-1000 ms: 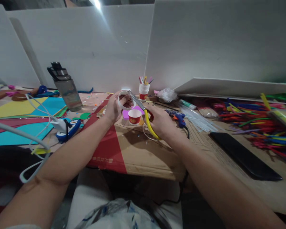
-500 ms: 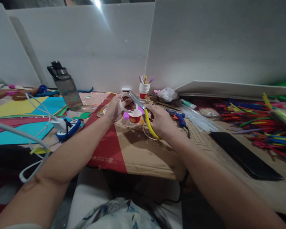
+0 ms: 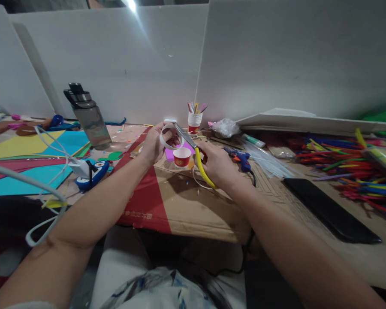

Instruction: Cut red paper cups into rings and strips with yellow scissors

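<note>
Left hand (image 3: 152, 146) grips a white paper ring (image 3: 167, 136); right hand (image 3: 217, 165) holds yellow-handled scissors (image 3: 193, 151), blades at the ring. A small red cup (image 3: 182, 156) stands between the hands, glue gun (image 3: 239, 158) just right.

Yellow-handled scissors (image 3: 193, 151), white ring (image 3: 167, 136), red-white cup (image 3: 182, 157)

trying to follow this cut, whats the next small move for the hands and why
Probably close the yellow-handled scissors in the right hand: their blades already meet the white paper ring pinched by the left hand above the small red-and-white paper cup.
</note>
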Demonstrator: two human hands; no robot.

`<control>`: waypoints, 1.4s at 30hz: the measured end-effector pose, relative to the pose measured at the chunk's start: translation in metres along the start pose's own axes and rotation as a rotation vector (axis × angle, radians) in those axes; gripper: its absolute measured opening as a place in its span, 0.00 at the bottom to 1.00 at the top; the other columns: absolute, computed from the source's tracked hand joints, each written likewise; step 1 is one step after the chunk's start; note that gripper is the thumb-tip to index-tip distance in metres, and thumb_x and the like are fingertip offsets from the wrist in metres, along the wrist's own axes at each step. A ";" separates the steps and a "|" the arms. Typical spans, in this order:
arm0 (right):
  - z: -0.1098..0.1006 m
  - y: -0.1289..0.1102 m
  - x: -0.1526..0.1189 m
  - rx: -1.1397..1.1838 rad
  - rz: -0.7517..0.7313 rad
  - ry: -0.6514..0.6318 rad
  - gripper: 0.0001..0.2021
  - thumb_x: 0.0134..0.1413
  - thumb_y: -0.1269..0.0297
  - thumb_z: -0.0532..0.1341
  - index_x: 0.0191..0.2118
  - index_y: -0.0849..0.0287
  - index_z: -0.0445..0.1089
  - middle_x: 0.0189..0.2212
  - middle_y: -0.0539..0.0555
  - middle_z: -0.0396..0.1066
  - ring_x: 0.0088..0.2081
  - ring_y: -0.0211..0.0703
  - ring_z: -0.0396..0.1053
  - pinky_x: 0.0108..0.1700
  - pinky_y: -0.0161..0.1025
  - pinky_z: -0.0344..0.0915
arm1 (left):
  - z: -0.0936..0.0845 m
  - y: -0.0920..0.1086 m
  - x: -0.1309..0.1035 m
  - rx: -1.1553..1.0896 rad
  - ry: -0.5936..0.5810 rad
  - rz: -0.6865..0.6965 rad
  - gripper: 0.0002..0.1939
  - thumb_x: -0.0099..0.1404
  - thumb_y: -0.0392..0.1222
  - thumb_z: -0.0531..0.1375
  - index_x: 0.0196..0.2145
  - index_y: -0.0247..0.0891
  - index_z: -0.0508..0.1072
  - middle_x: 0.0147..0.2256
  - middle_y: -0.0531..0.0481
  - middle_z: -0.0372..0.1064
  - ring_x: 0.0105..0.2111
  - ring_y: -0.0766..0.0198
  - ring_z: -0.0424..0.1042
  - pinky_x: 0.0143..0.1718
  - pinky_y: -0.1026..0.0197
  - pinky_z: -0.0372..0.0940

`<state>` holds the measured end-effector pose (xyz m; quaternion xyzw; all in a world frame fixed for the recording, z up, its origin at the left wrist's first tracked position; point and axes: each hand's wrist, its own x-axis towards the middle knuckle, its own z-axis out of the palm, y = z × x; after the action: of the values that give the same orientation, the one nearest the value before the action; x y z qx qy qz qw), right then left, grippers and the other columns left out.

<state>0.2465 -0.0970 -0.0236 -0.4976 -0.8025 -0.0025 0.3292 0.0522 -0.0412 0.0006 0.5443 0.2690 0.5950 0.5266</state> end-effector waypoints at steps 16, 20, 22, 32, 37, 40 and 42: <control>0.006 0.004 -0.001 -0.005 -0.007 0.024 0.19 0.58 0.61 0.59 0.54 0.58 0.70 0.43 0.62 0.72 0.40 0.51 0.68 0.42 0.44 0.64 | 0.000 -0.005 -0.002 0.011 -0.086 -0.079 0.14 0.55 0.44 0.70 0.29 0.35 0.69 0.23 0.53 0.69 0.24 0.69 0.70 0.28 0.66 0.64; 0.004 0.002 0.000 0.009 -0.006 0.000 0.17 0.58 0.63 0.58 0.52 0.57 0.71 0.42 0.60 0.73 0.41 0.51 0.68 0.42 0.43 0.63 | -0.002 -0.006 -0.001 0.012 -0.078 -0.112 0.12 0.56 0.41 0.70 0.28 0.35 0.69 0.21 0.53 0.69 0.22 0.68 0.69 0.26 0.66 0.64; 0.005 0.002 0.000 0.019 -0.015 -0.007 0.16 0.57 0.64 0.58 0.51 0.57 0.71 0.42 0.59 0.74 0.42 0.50 0.68 0.44 0.43 0.63 | -0.001 -0.006 -0.002 0.001 -0.076 -0.129 0.11 0.56 0.39 0.69 0.27 0.35 0.69 0.21 0.53 0.68 0.21 0.69 0.69 0.25 0.67 0.63; 0.007 -0.001 0.000 -0.015 0.010 -0.071 0.24 0.58 0.64 0.58 0.60 0.57 0.67 0.48 0.60 0.75 0.45 0.51 0.71 0.45 0.43 0.64 | -0.008 -0.012 -0.001 -0.038 -0.083 -0.197 0.10 0.52 0.36 0.69 0.26 0.33 0.70 0.21 0.53 0.67 0.19 0.71 0.67 0.22 0.69 0.63; 0.007 0.000 0.001 -0.018 0.022 -0.092 0.27 0.57 0.63 0.60 0.63 0.55 0.65 0.49 0.60 0.74 0.47 0.53 0.71 0.45 0.43 0.64 | -0.012 -0.016 0.000 -0.084 -0.083 -0.184 0.11 0.51 0.38 0.70 0.29 0.33 0.72 0.23 0.52 0.70 0.21 0.69 0.70 0.24 0.68 0.65; 0.008 0.000 0.001 -0.032 0.055 -0.097 0.25 0.59 0.62 0.58 0.62 0.55 0.66 0.45 0.59 0.75 0.43 0.52 0.71 0.42 0.42 0.64 | -0.008 -0.014 -0.002 -0.104 -0.012 -0.169 0.11 0.51 0.39 0.69 0.30 0.35 0.72 0.23 0.52 0.71 0.22 0.68 0.71 0.23 0.68 0.64; 0.009 0.000 0.001 -0.037 0.062 -0.099 0.24 0.60 0.60 0.57 0.61 0.55 0.66 0.43 0.60 0.75 0.42 0.53 0.71 0.41 0.43 0.64 | -0.005 -0.013 -0.002 -0.117 0.031 -0.166 0.11 0.53 0.42 0.68 0.29 0.35 0.71 0.22 0.51 0.70 0.21 0.67 0.70 0.22 0.68 0.63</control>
<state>0.2413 -0.0937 -0.0301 -0.5278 -0.8017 0.0177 0.2799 0.0512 -0.0375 -0.0127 0.4792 0.2860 0.5724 0.6008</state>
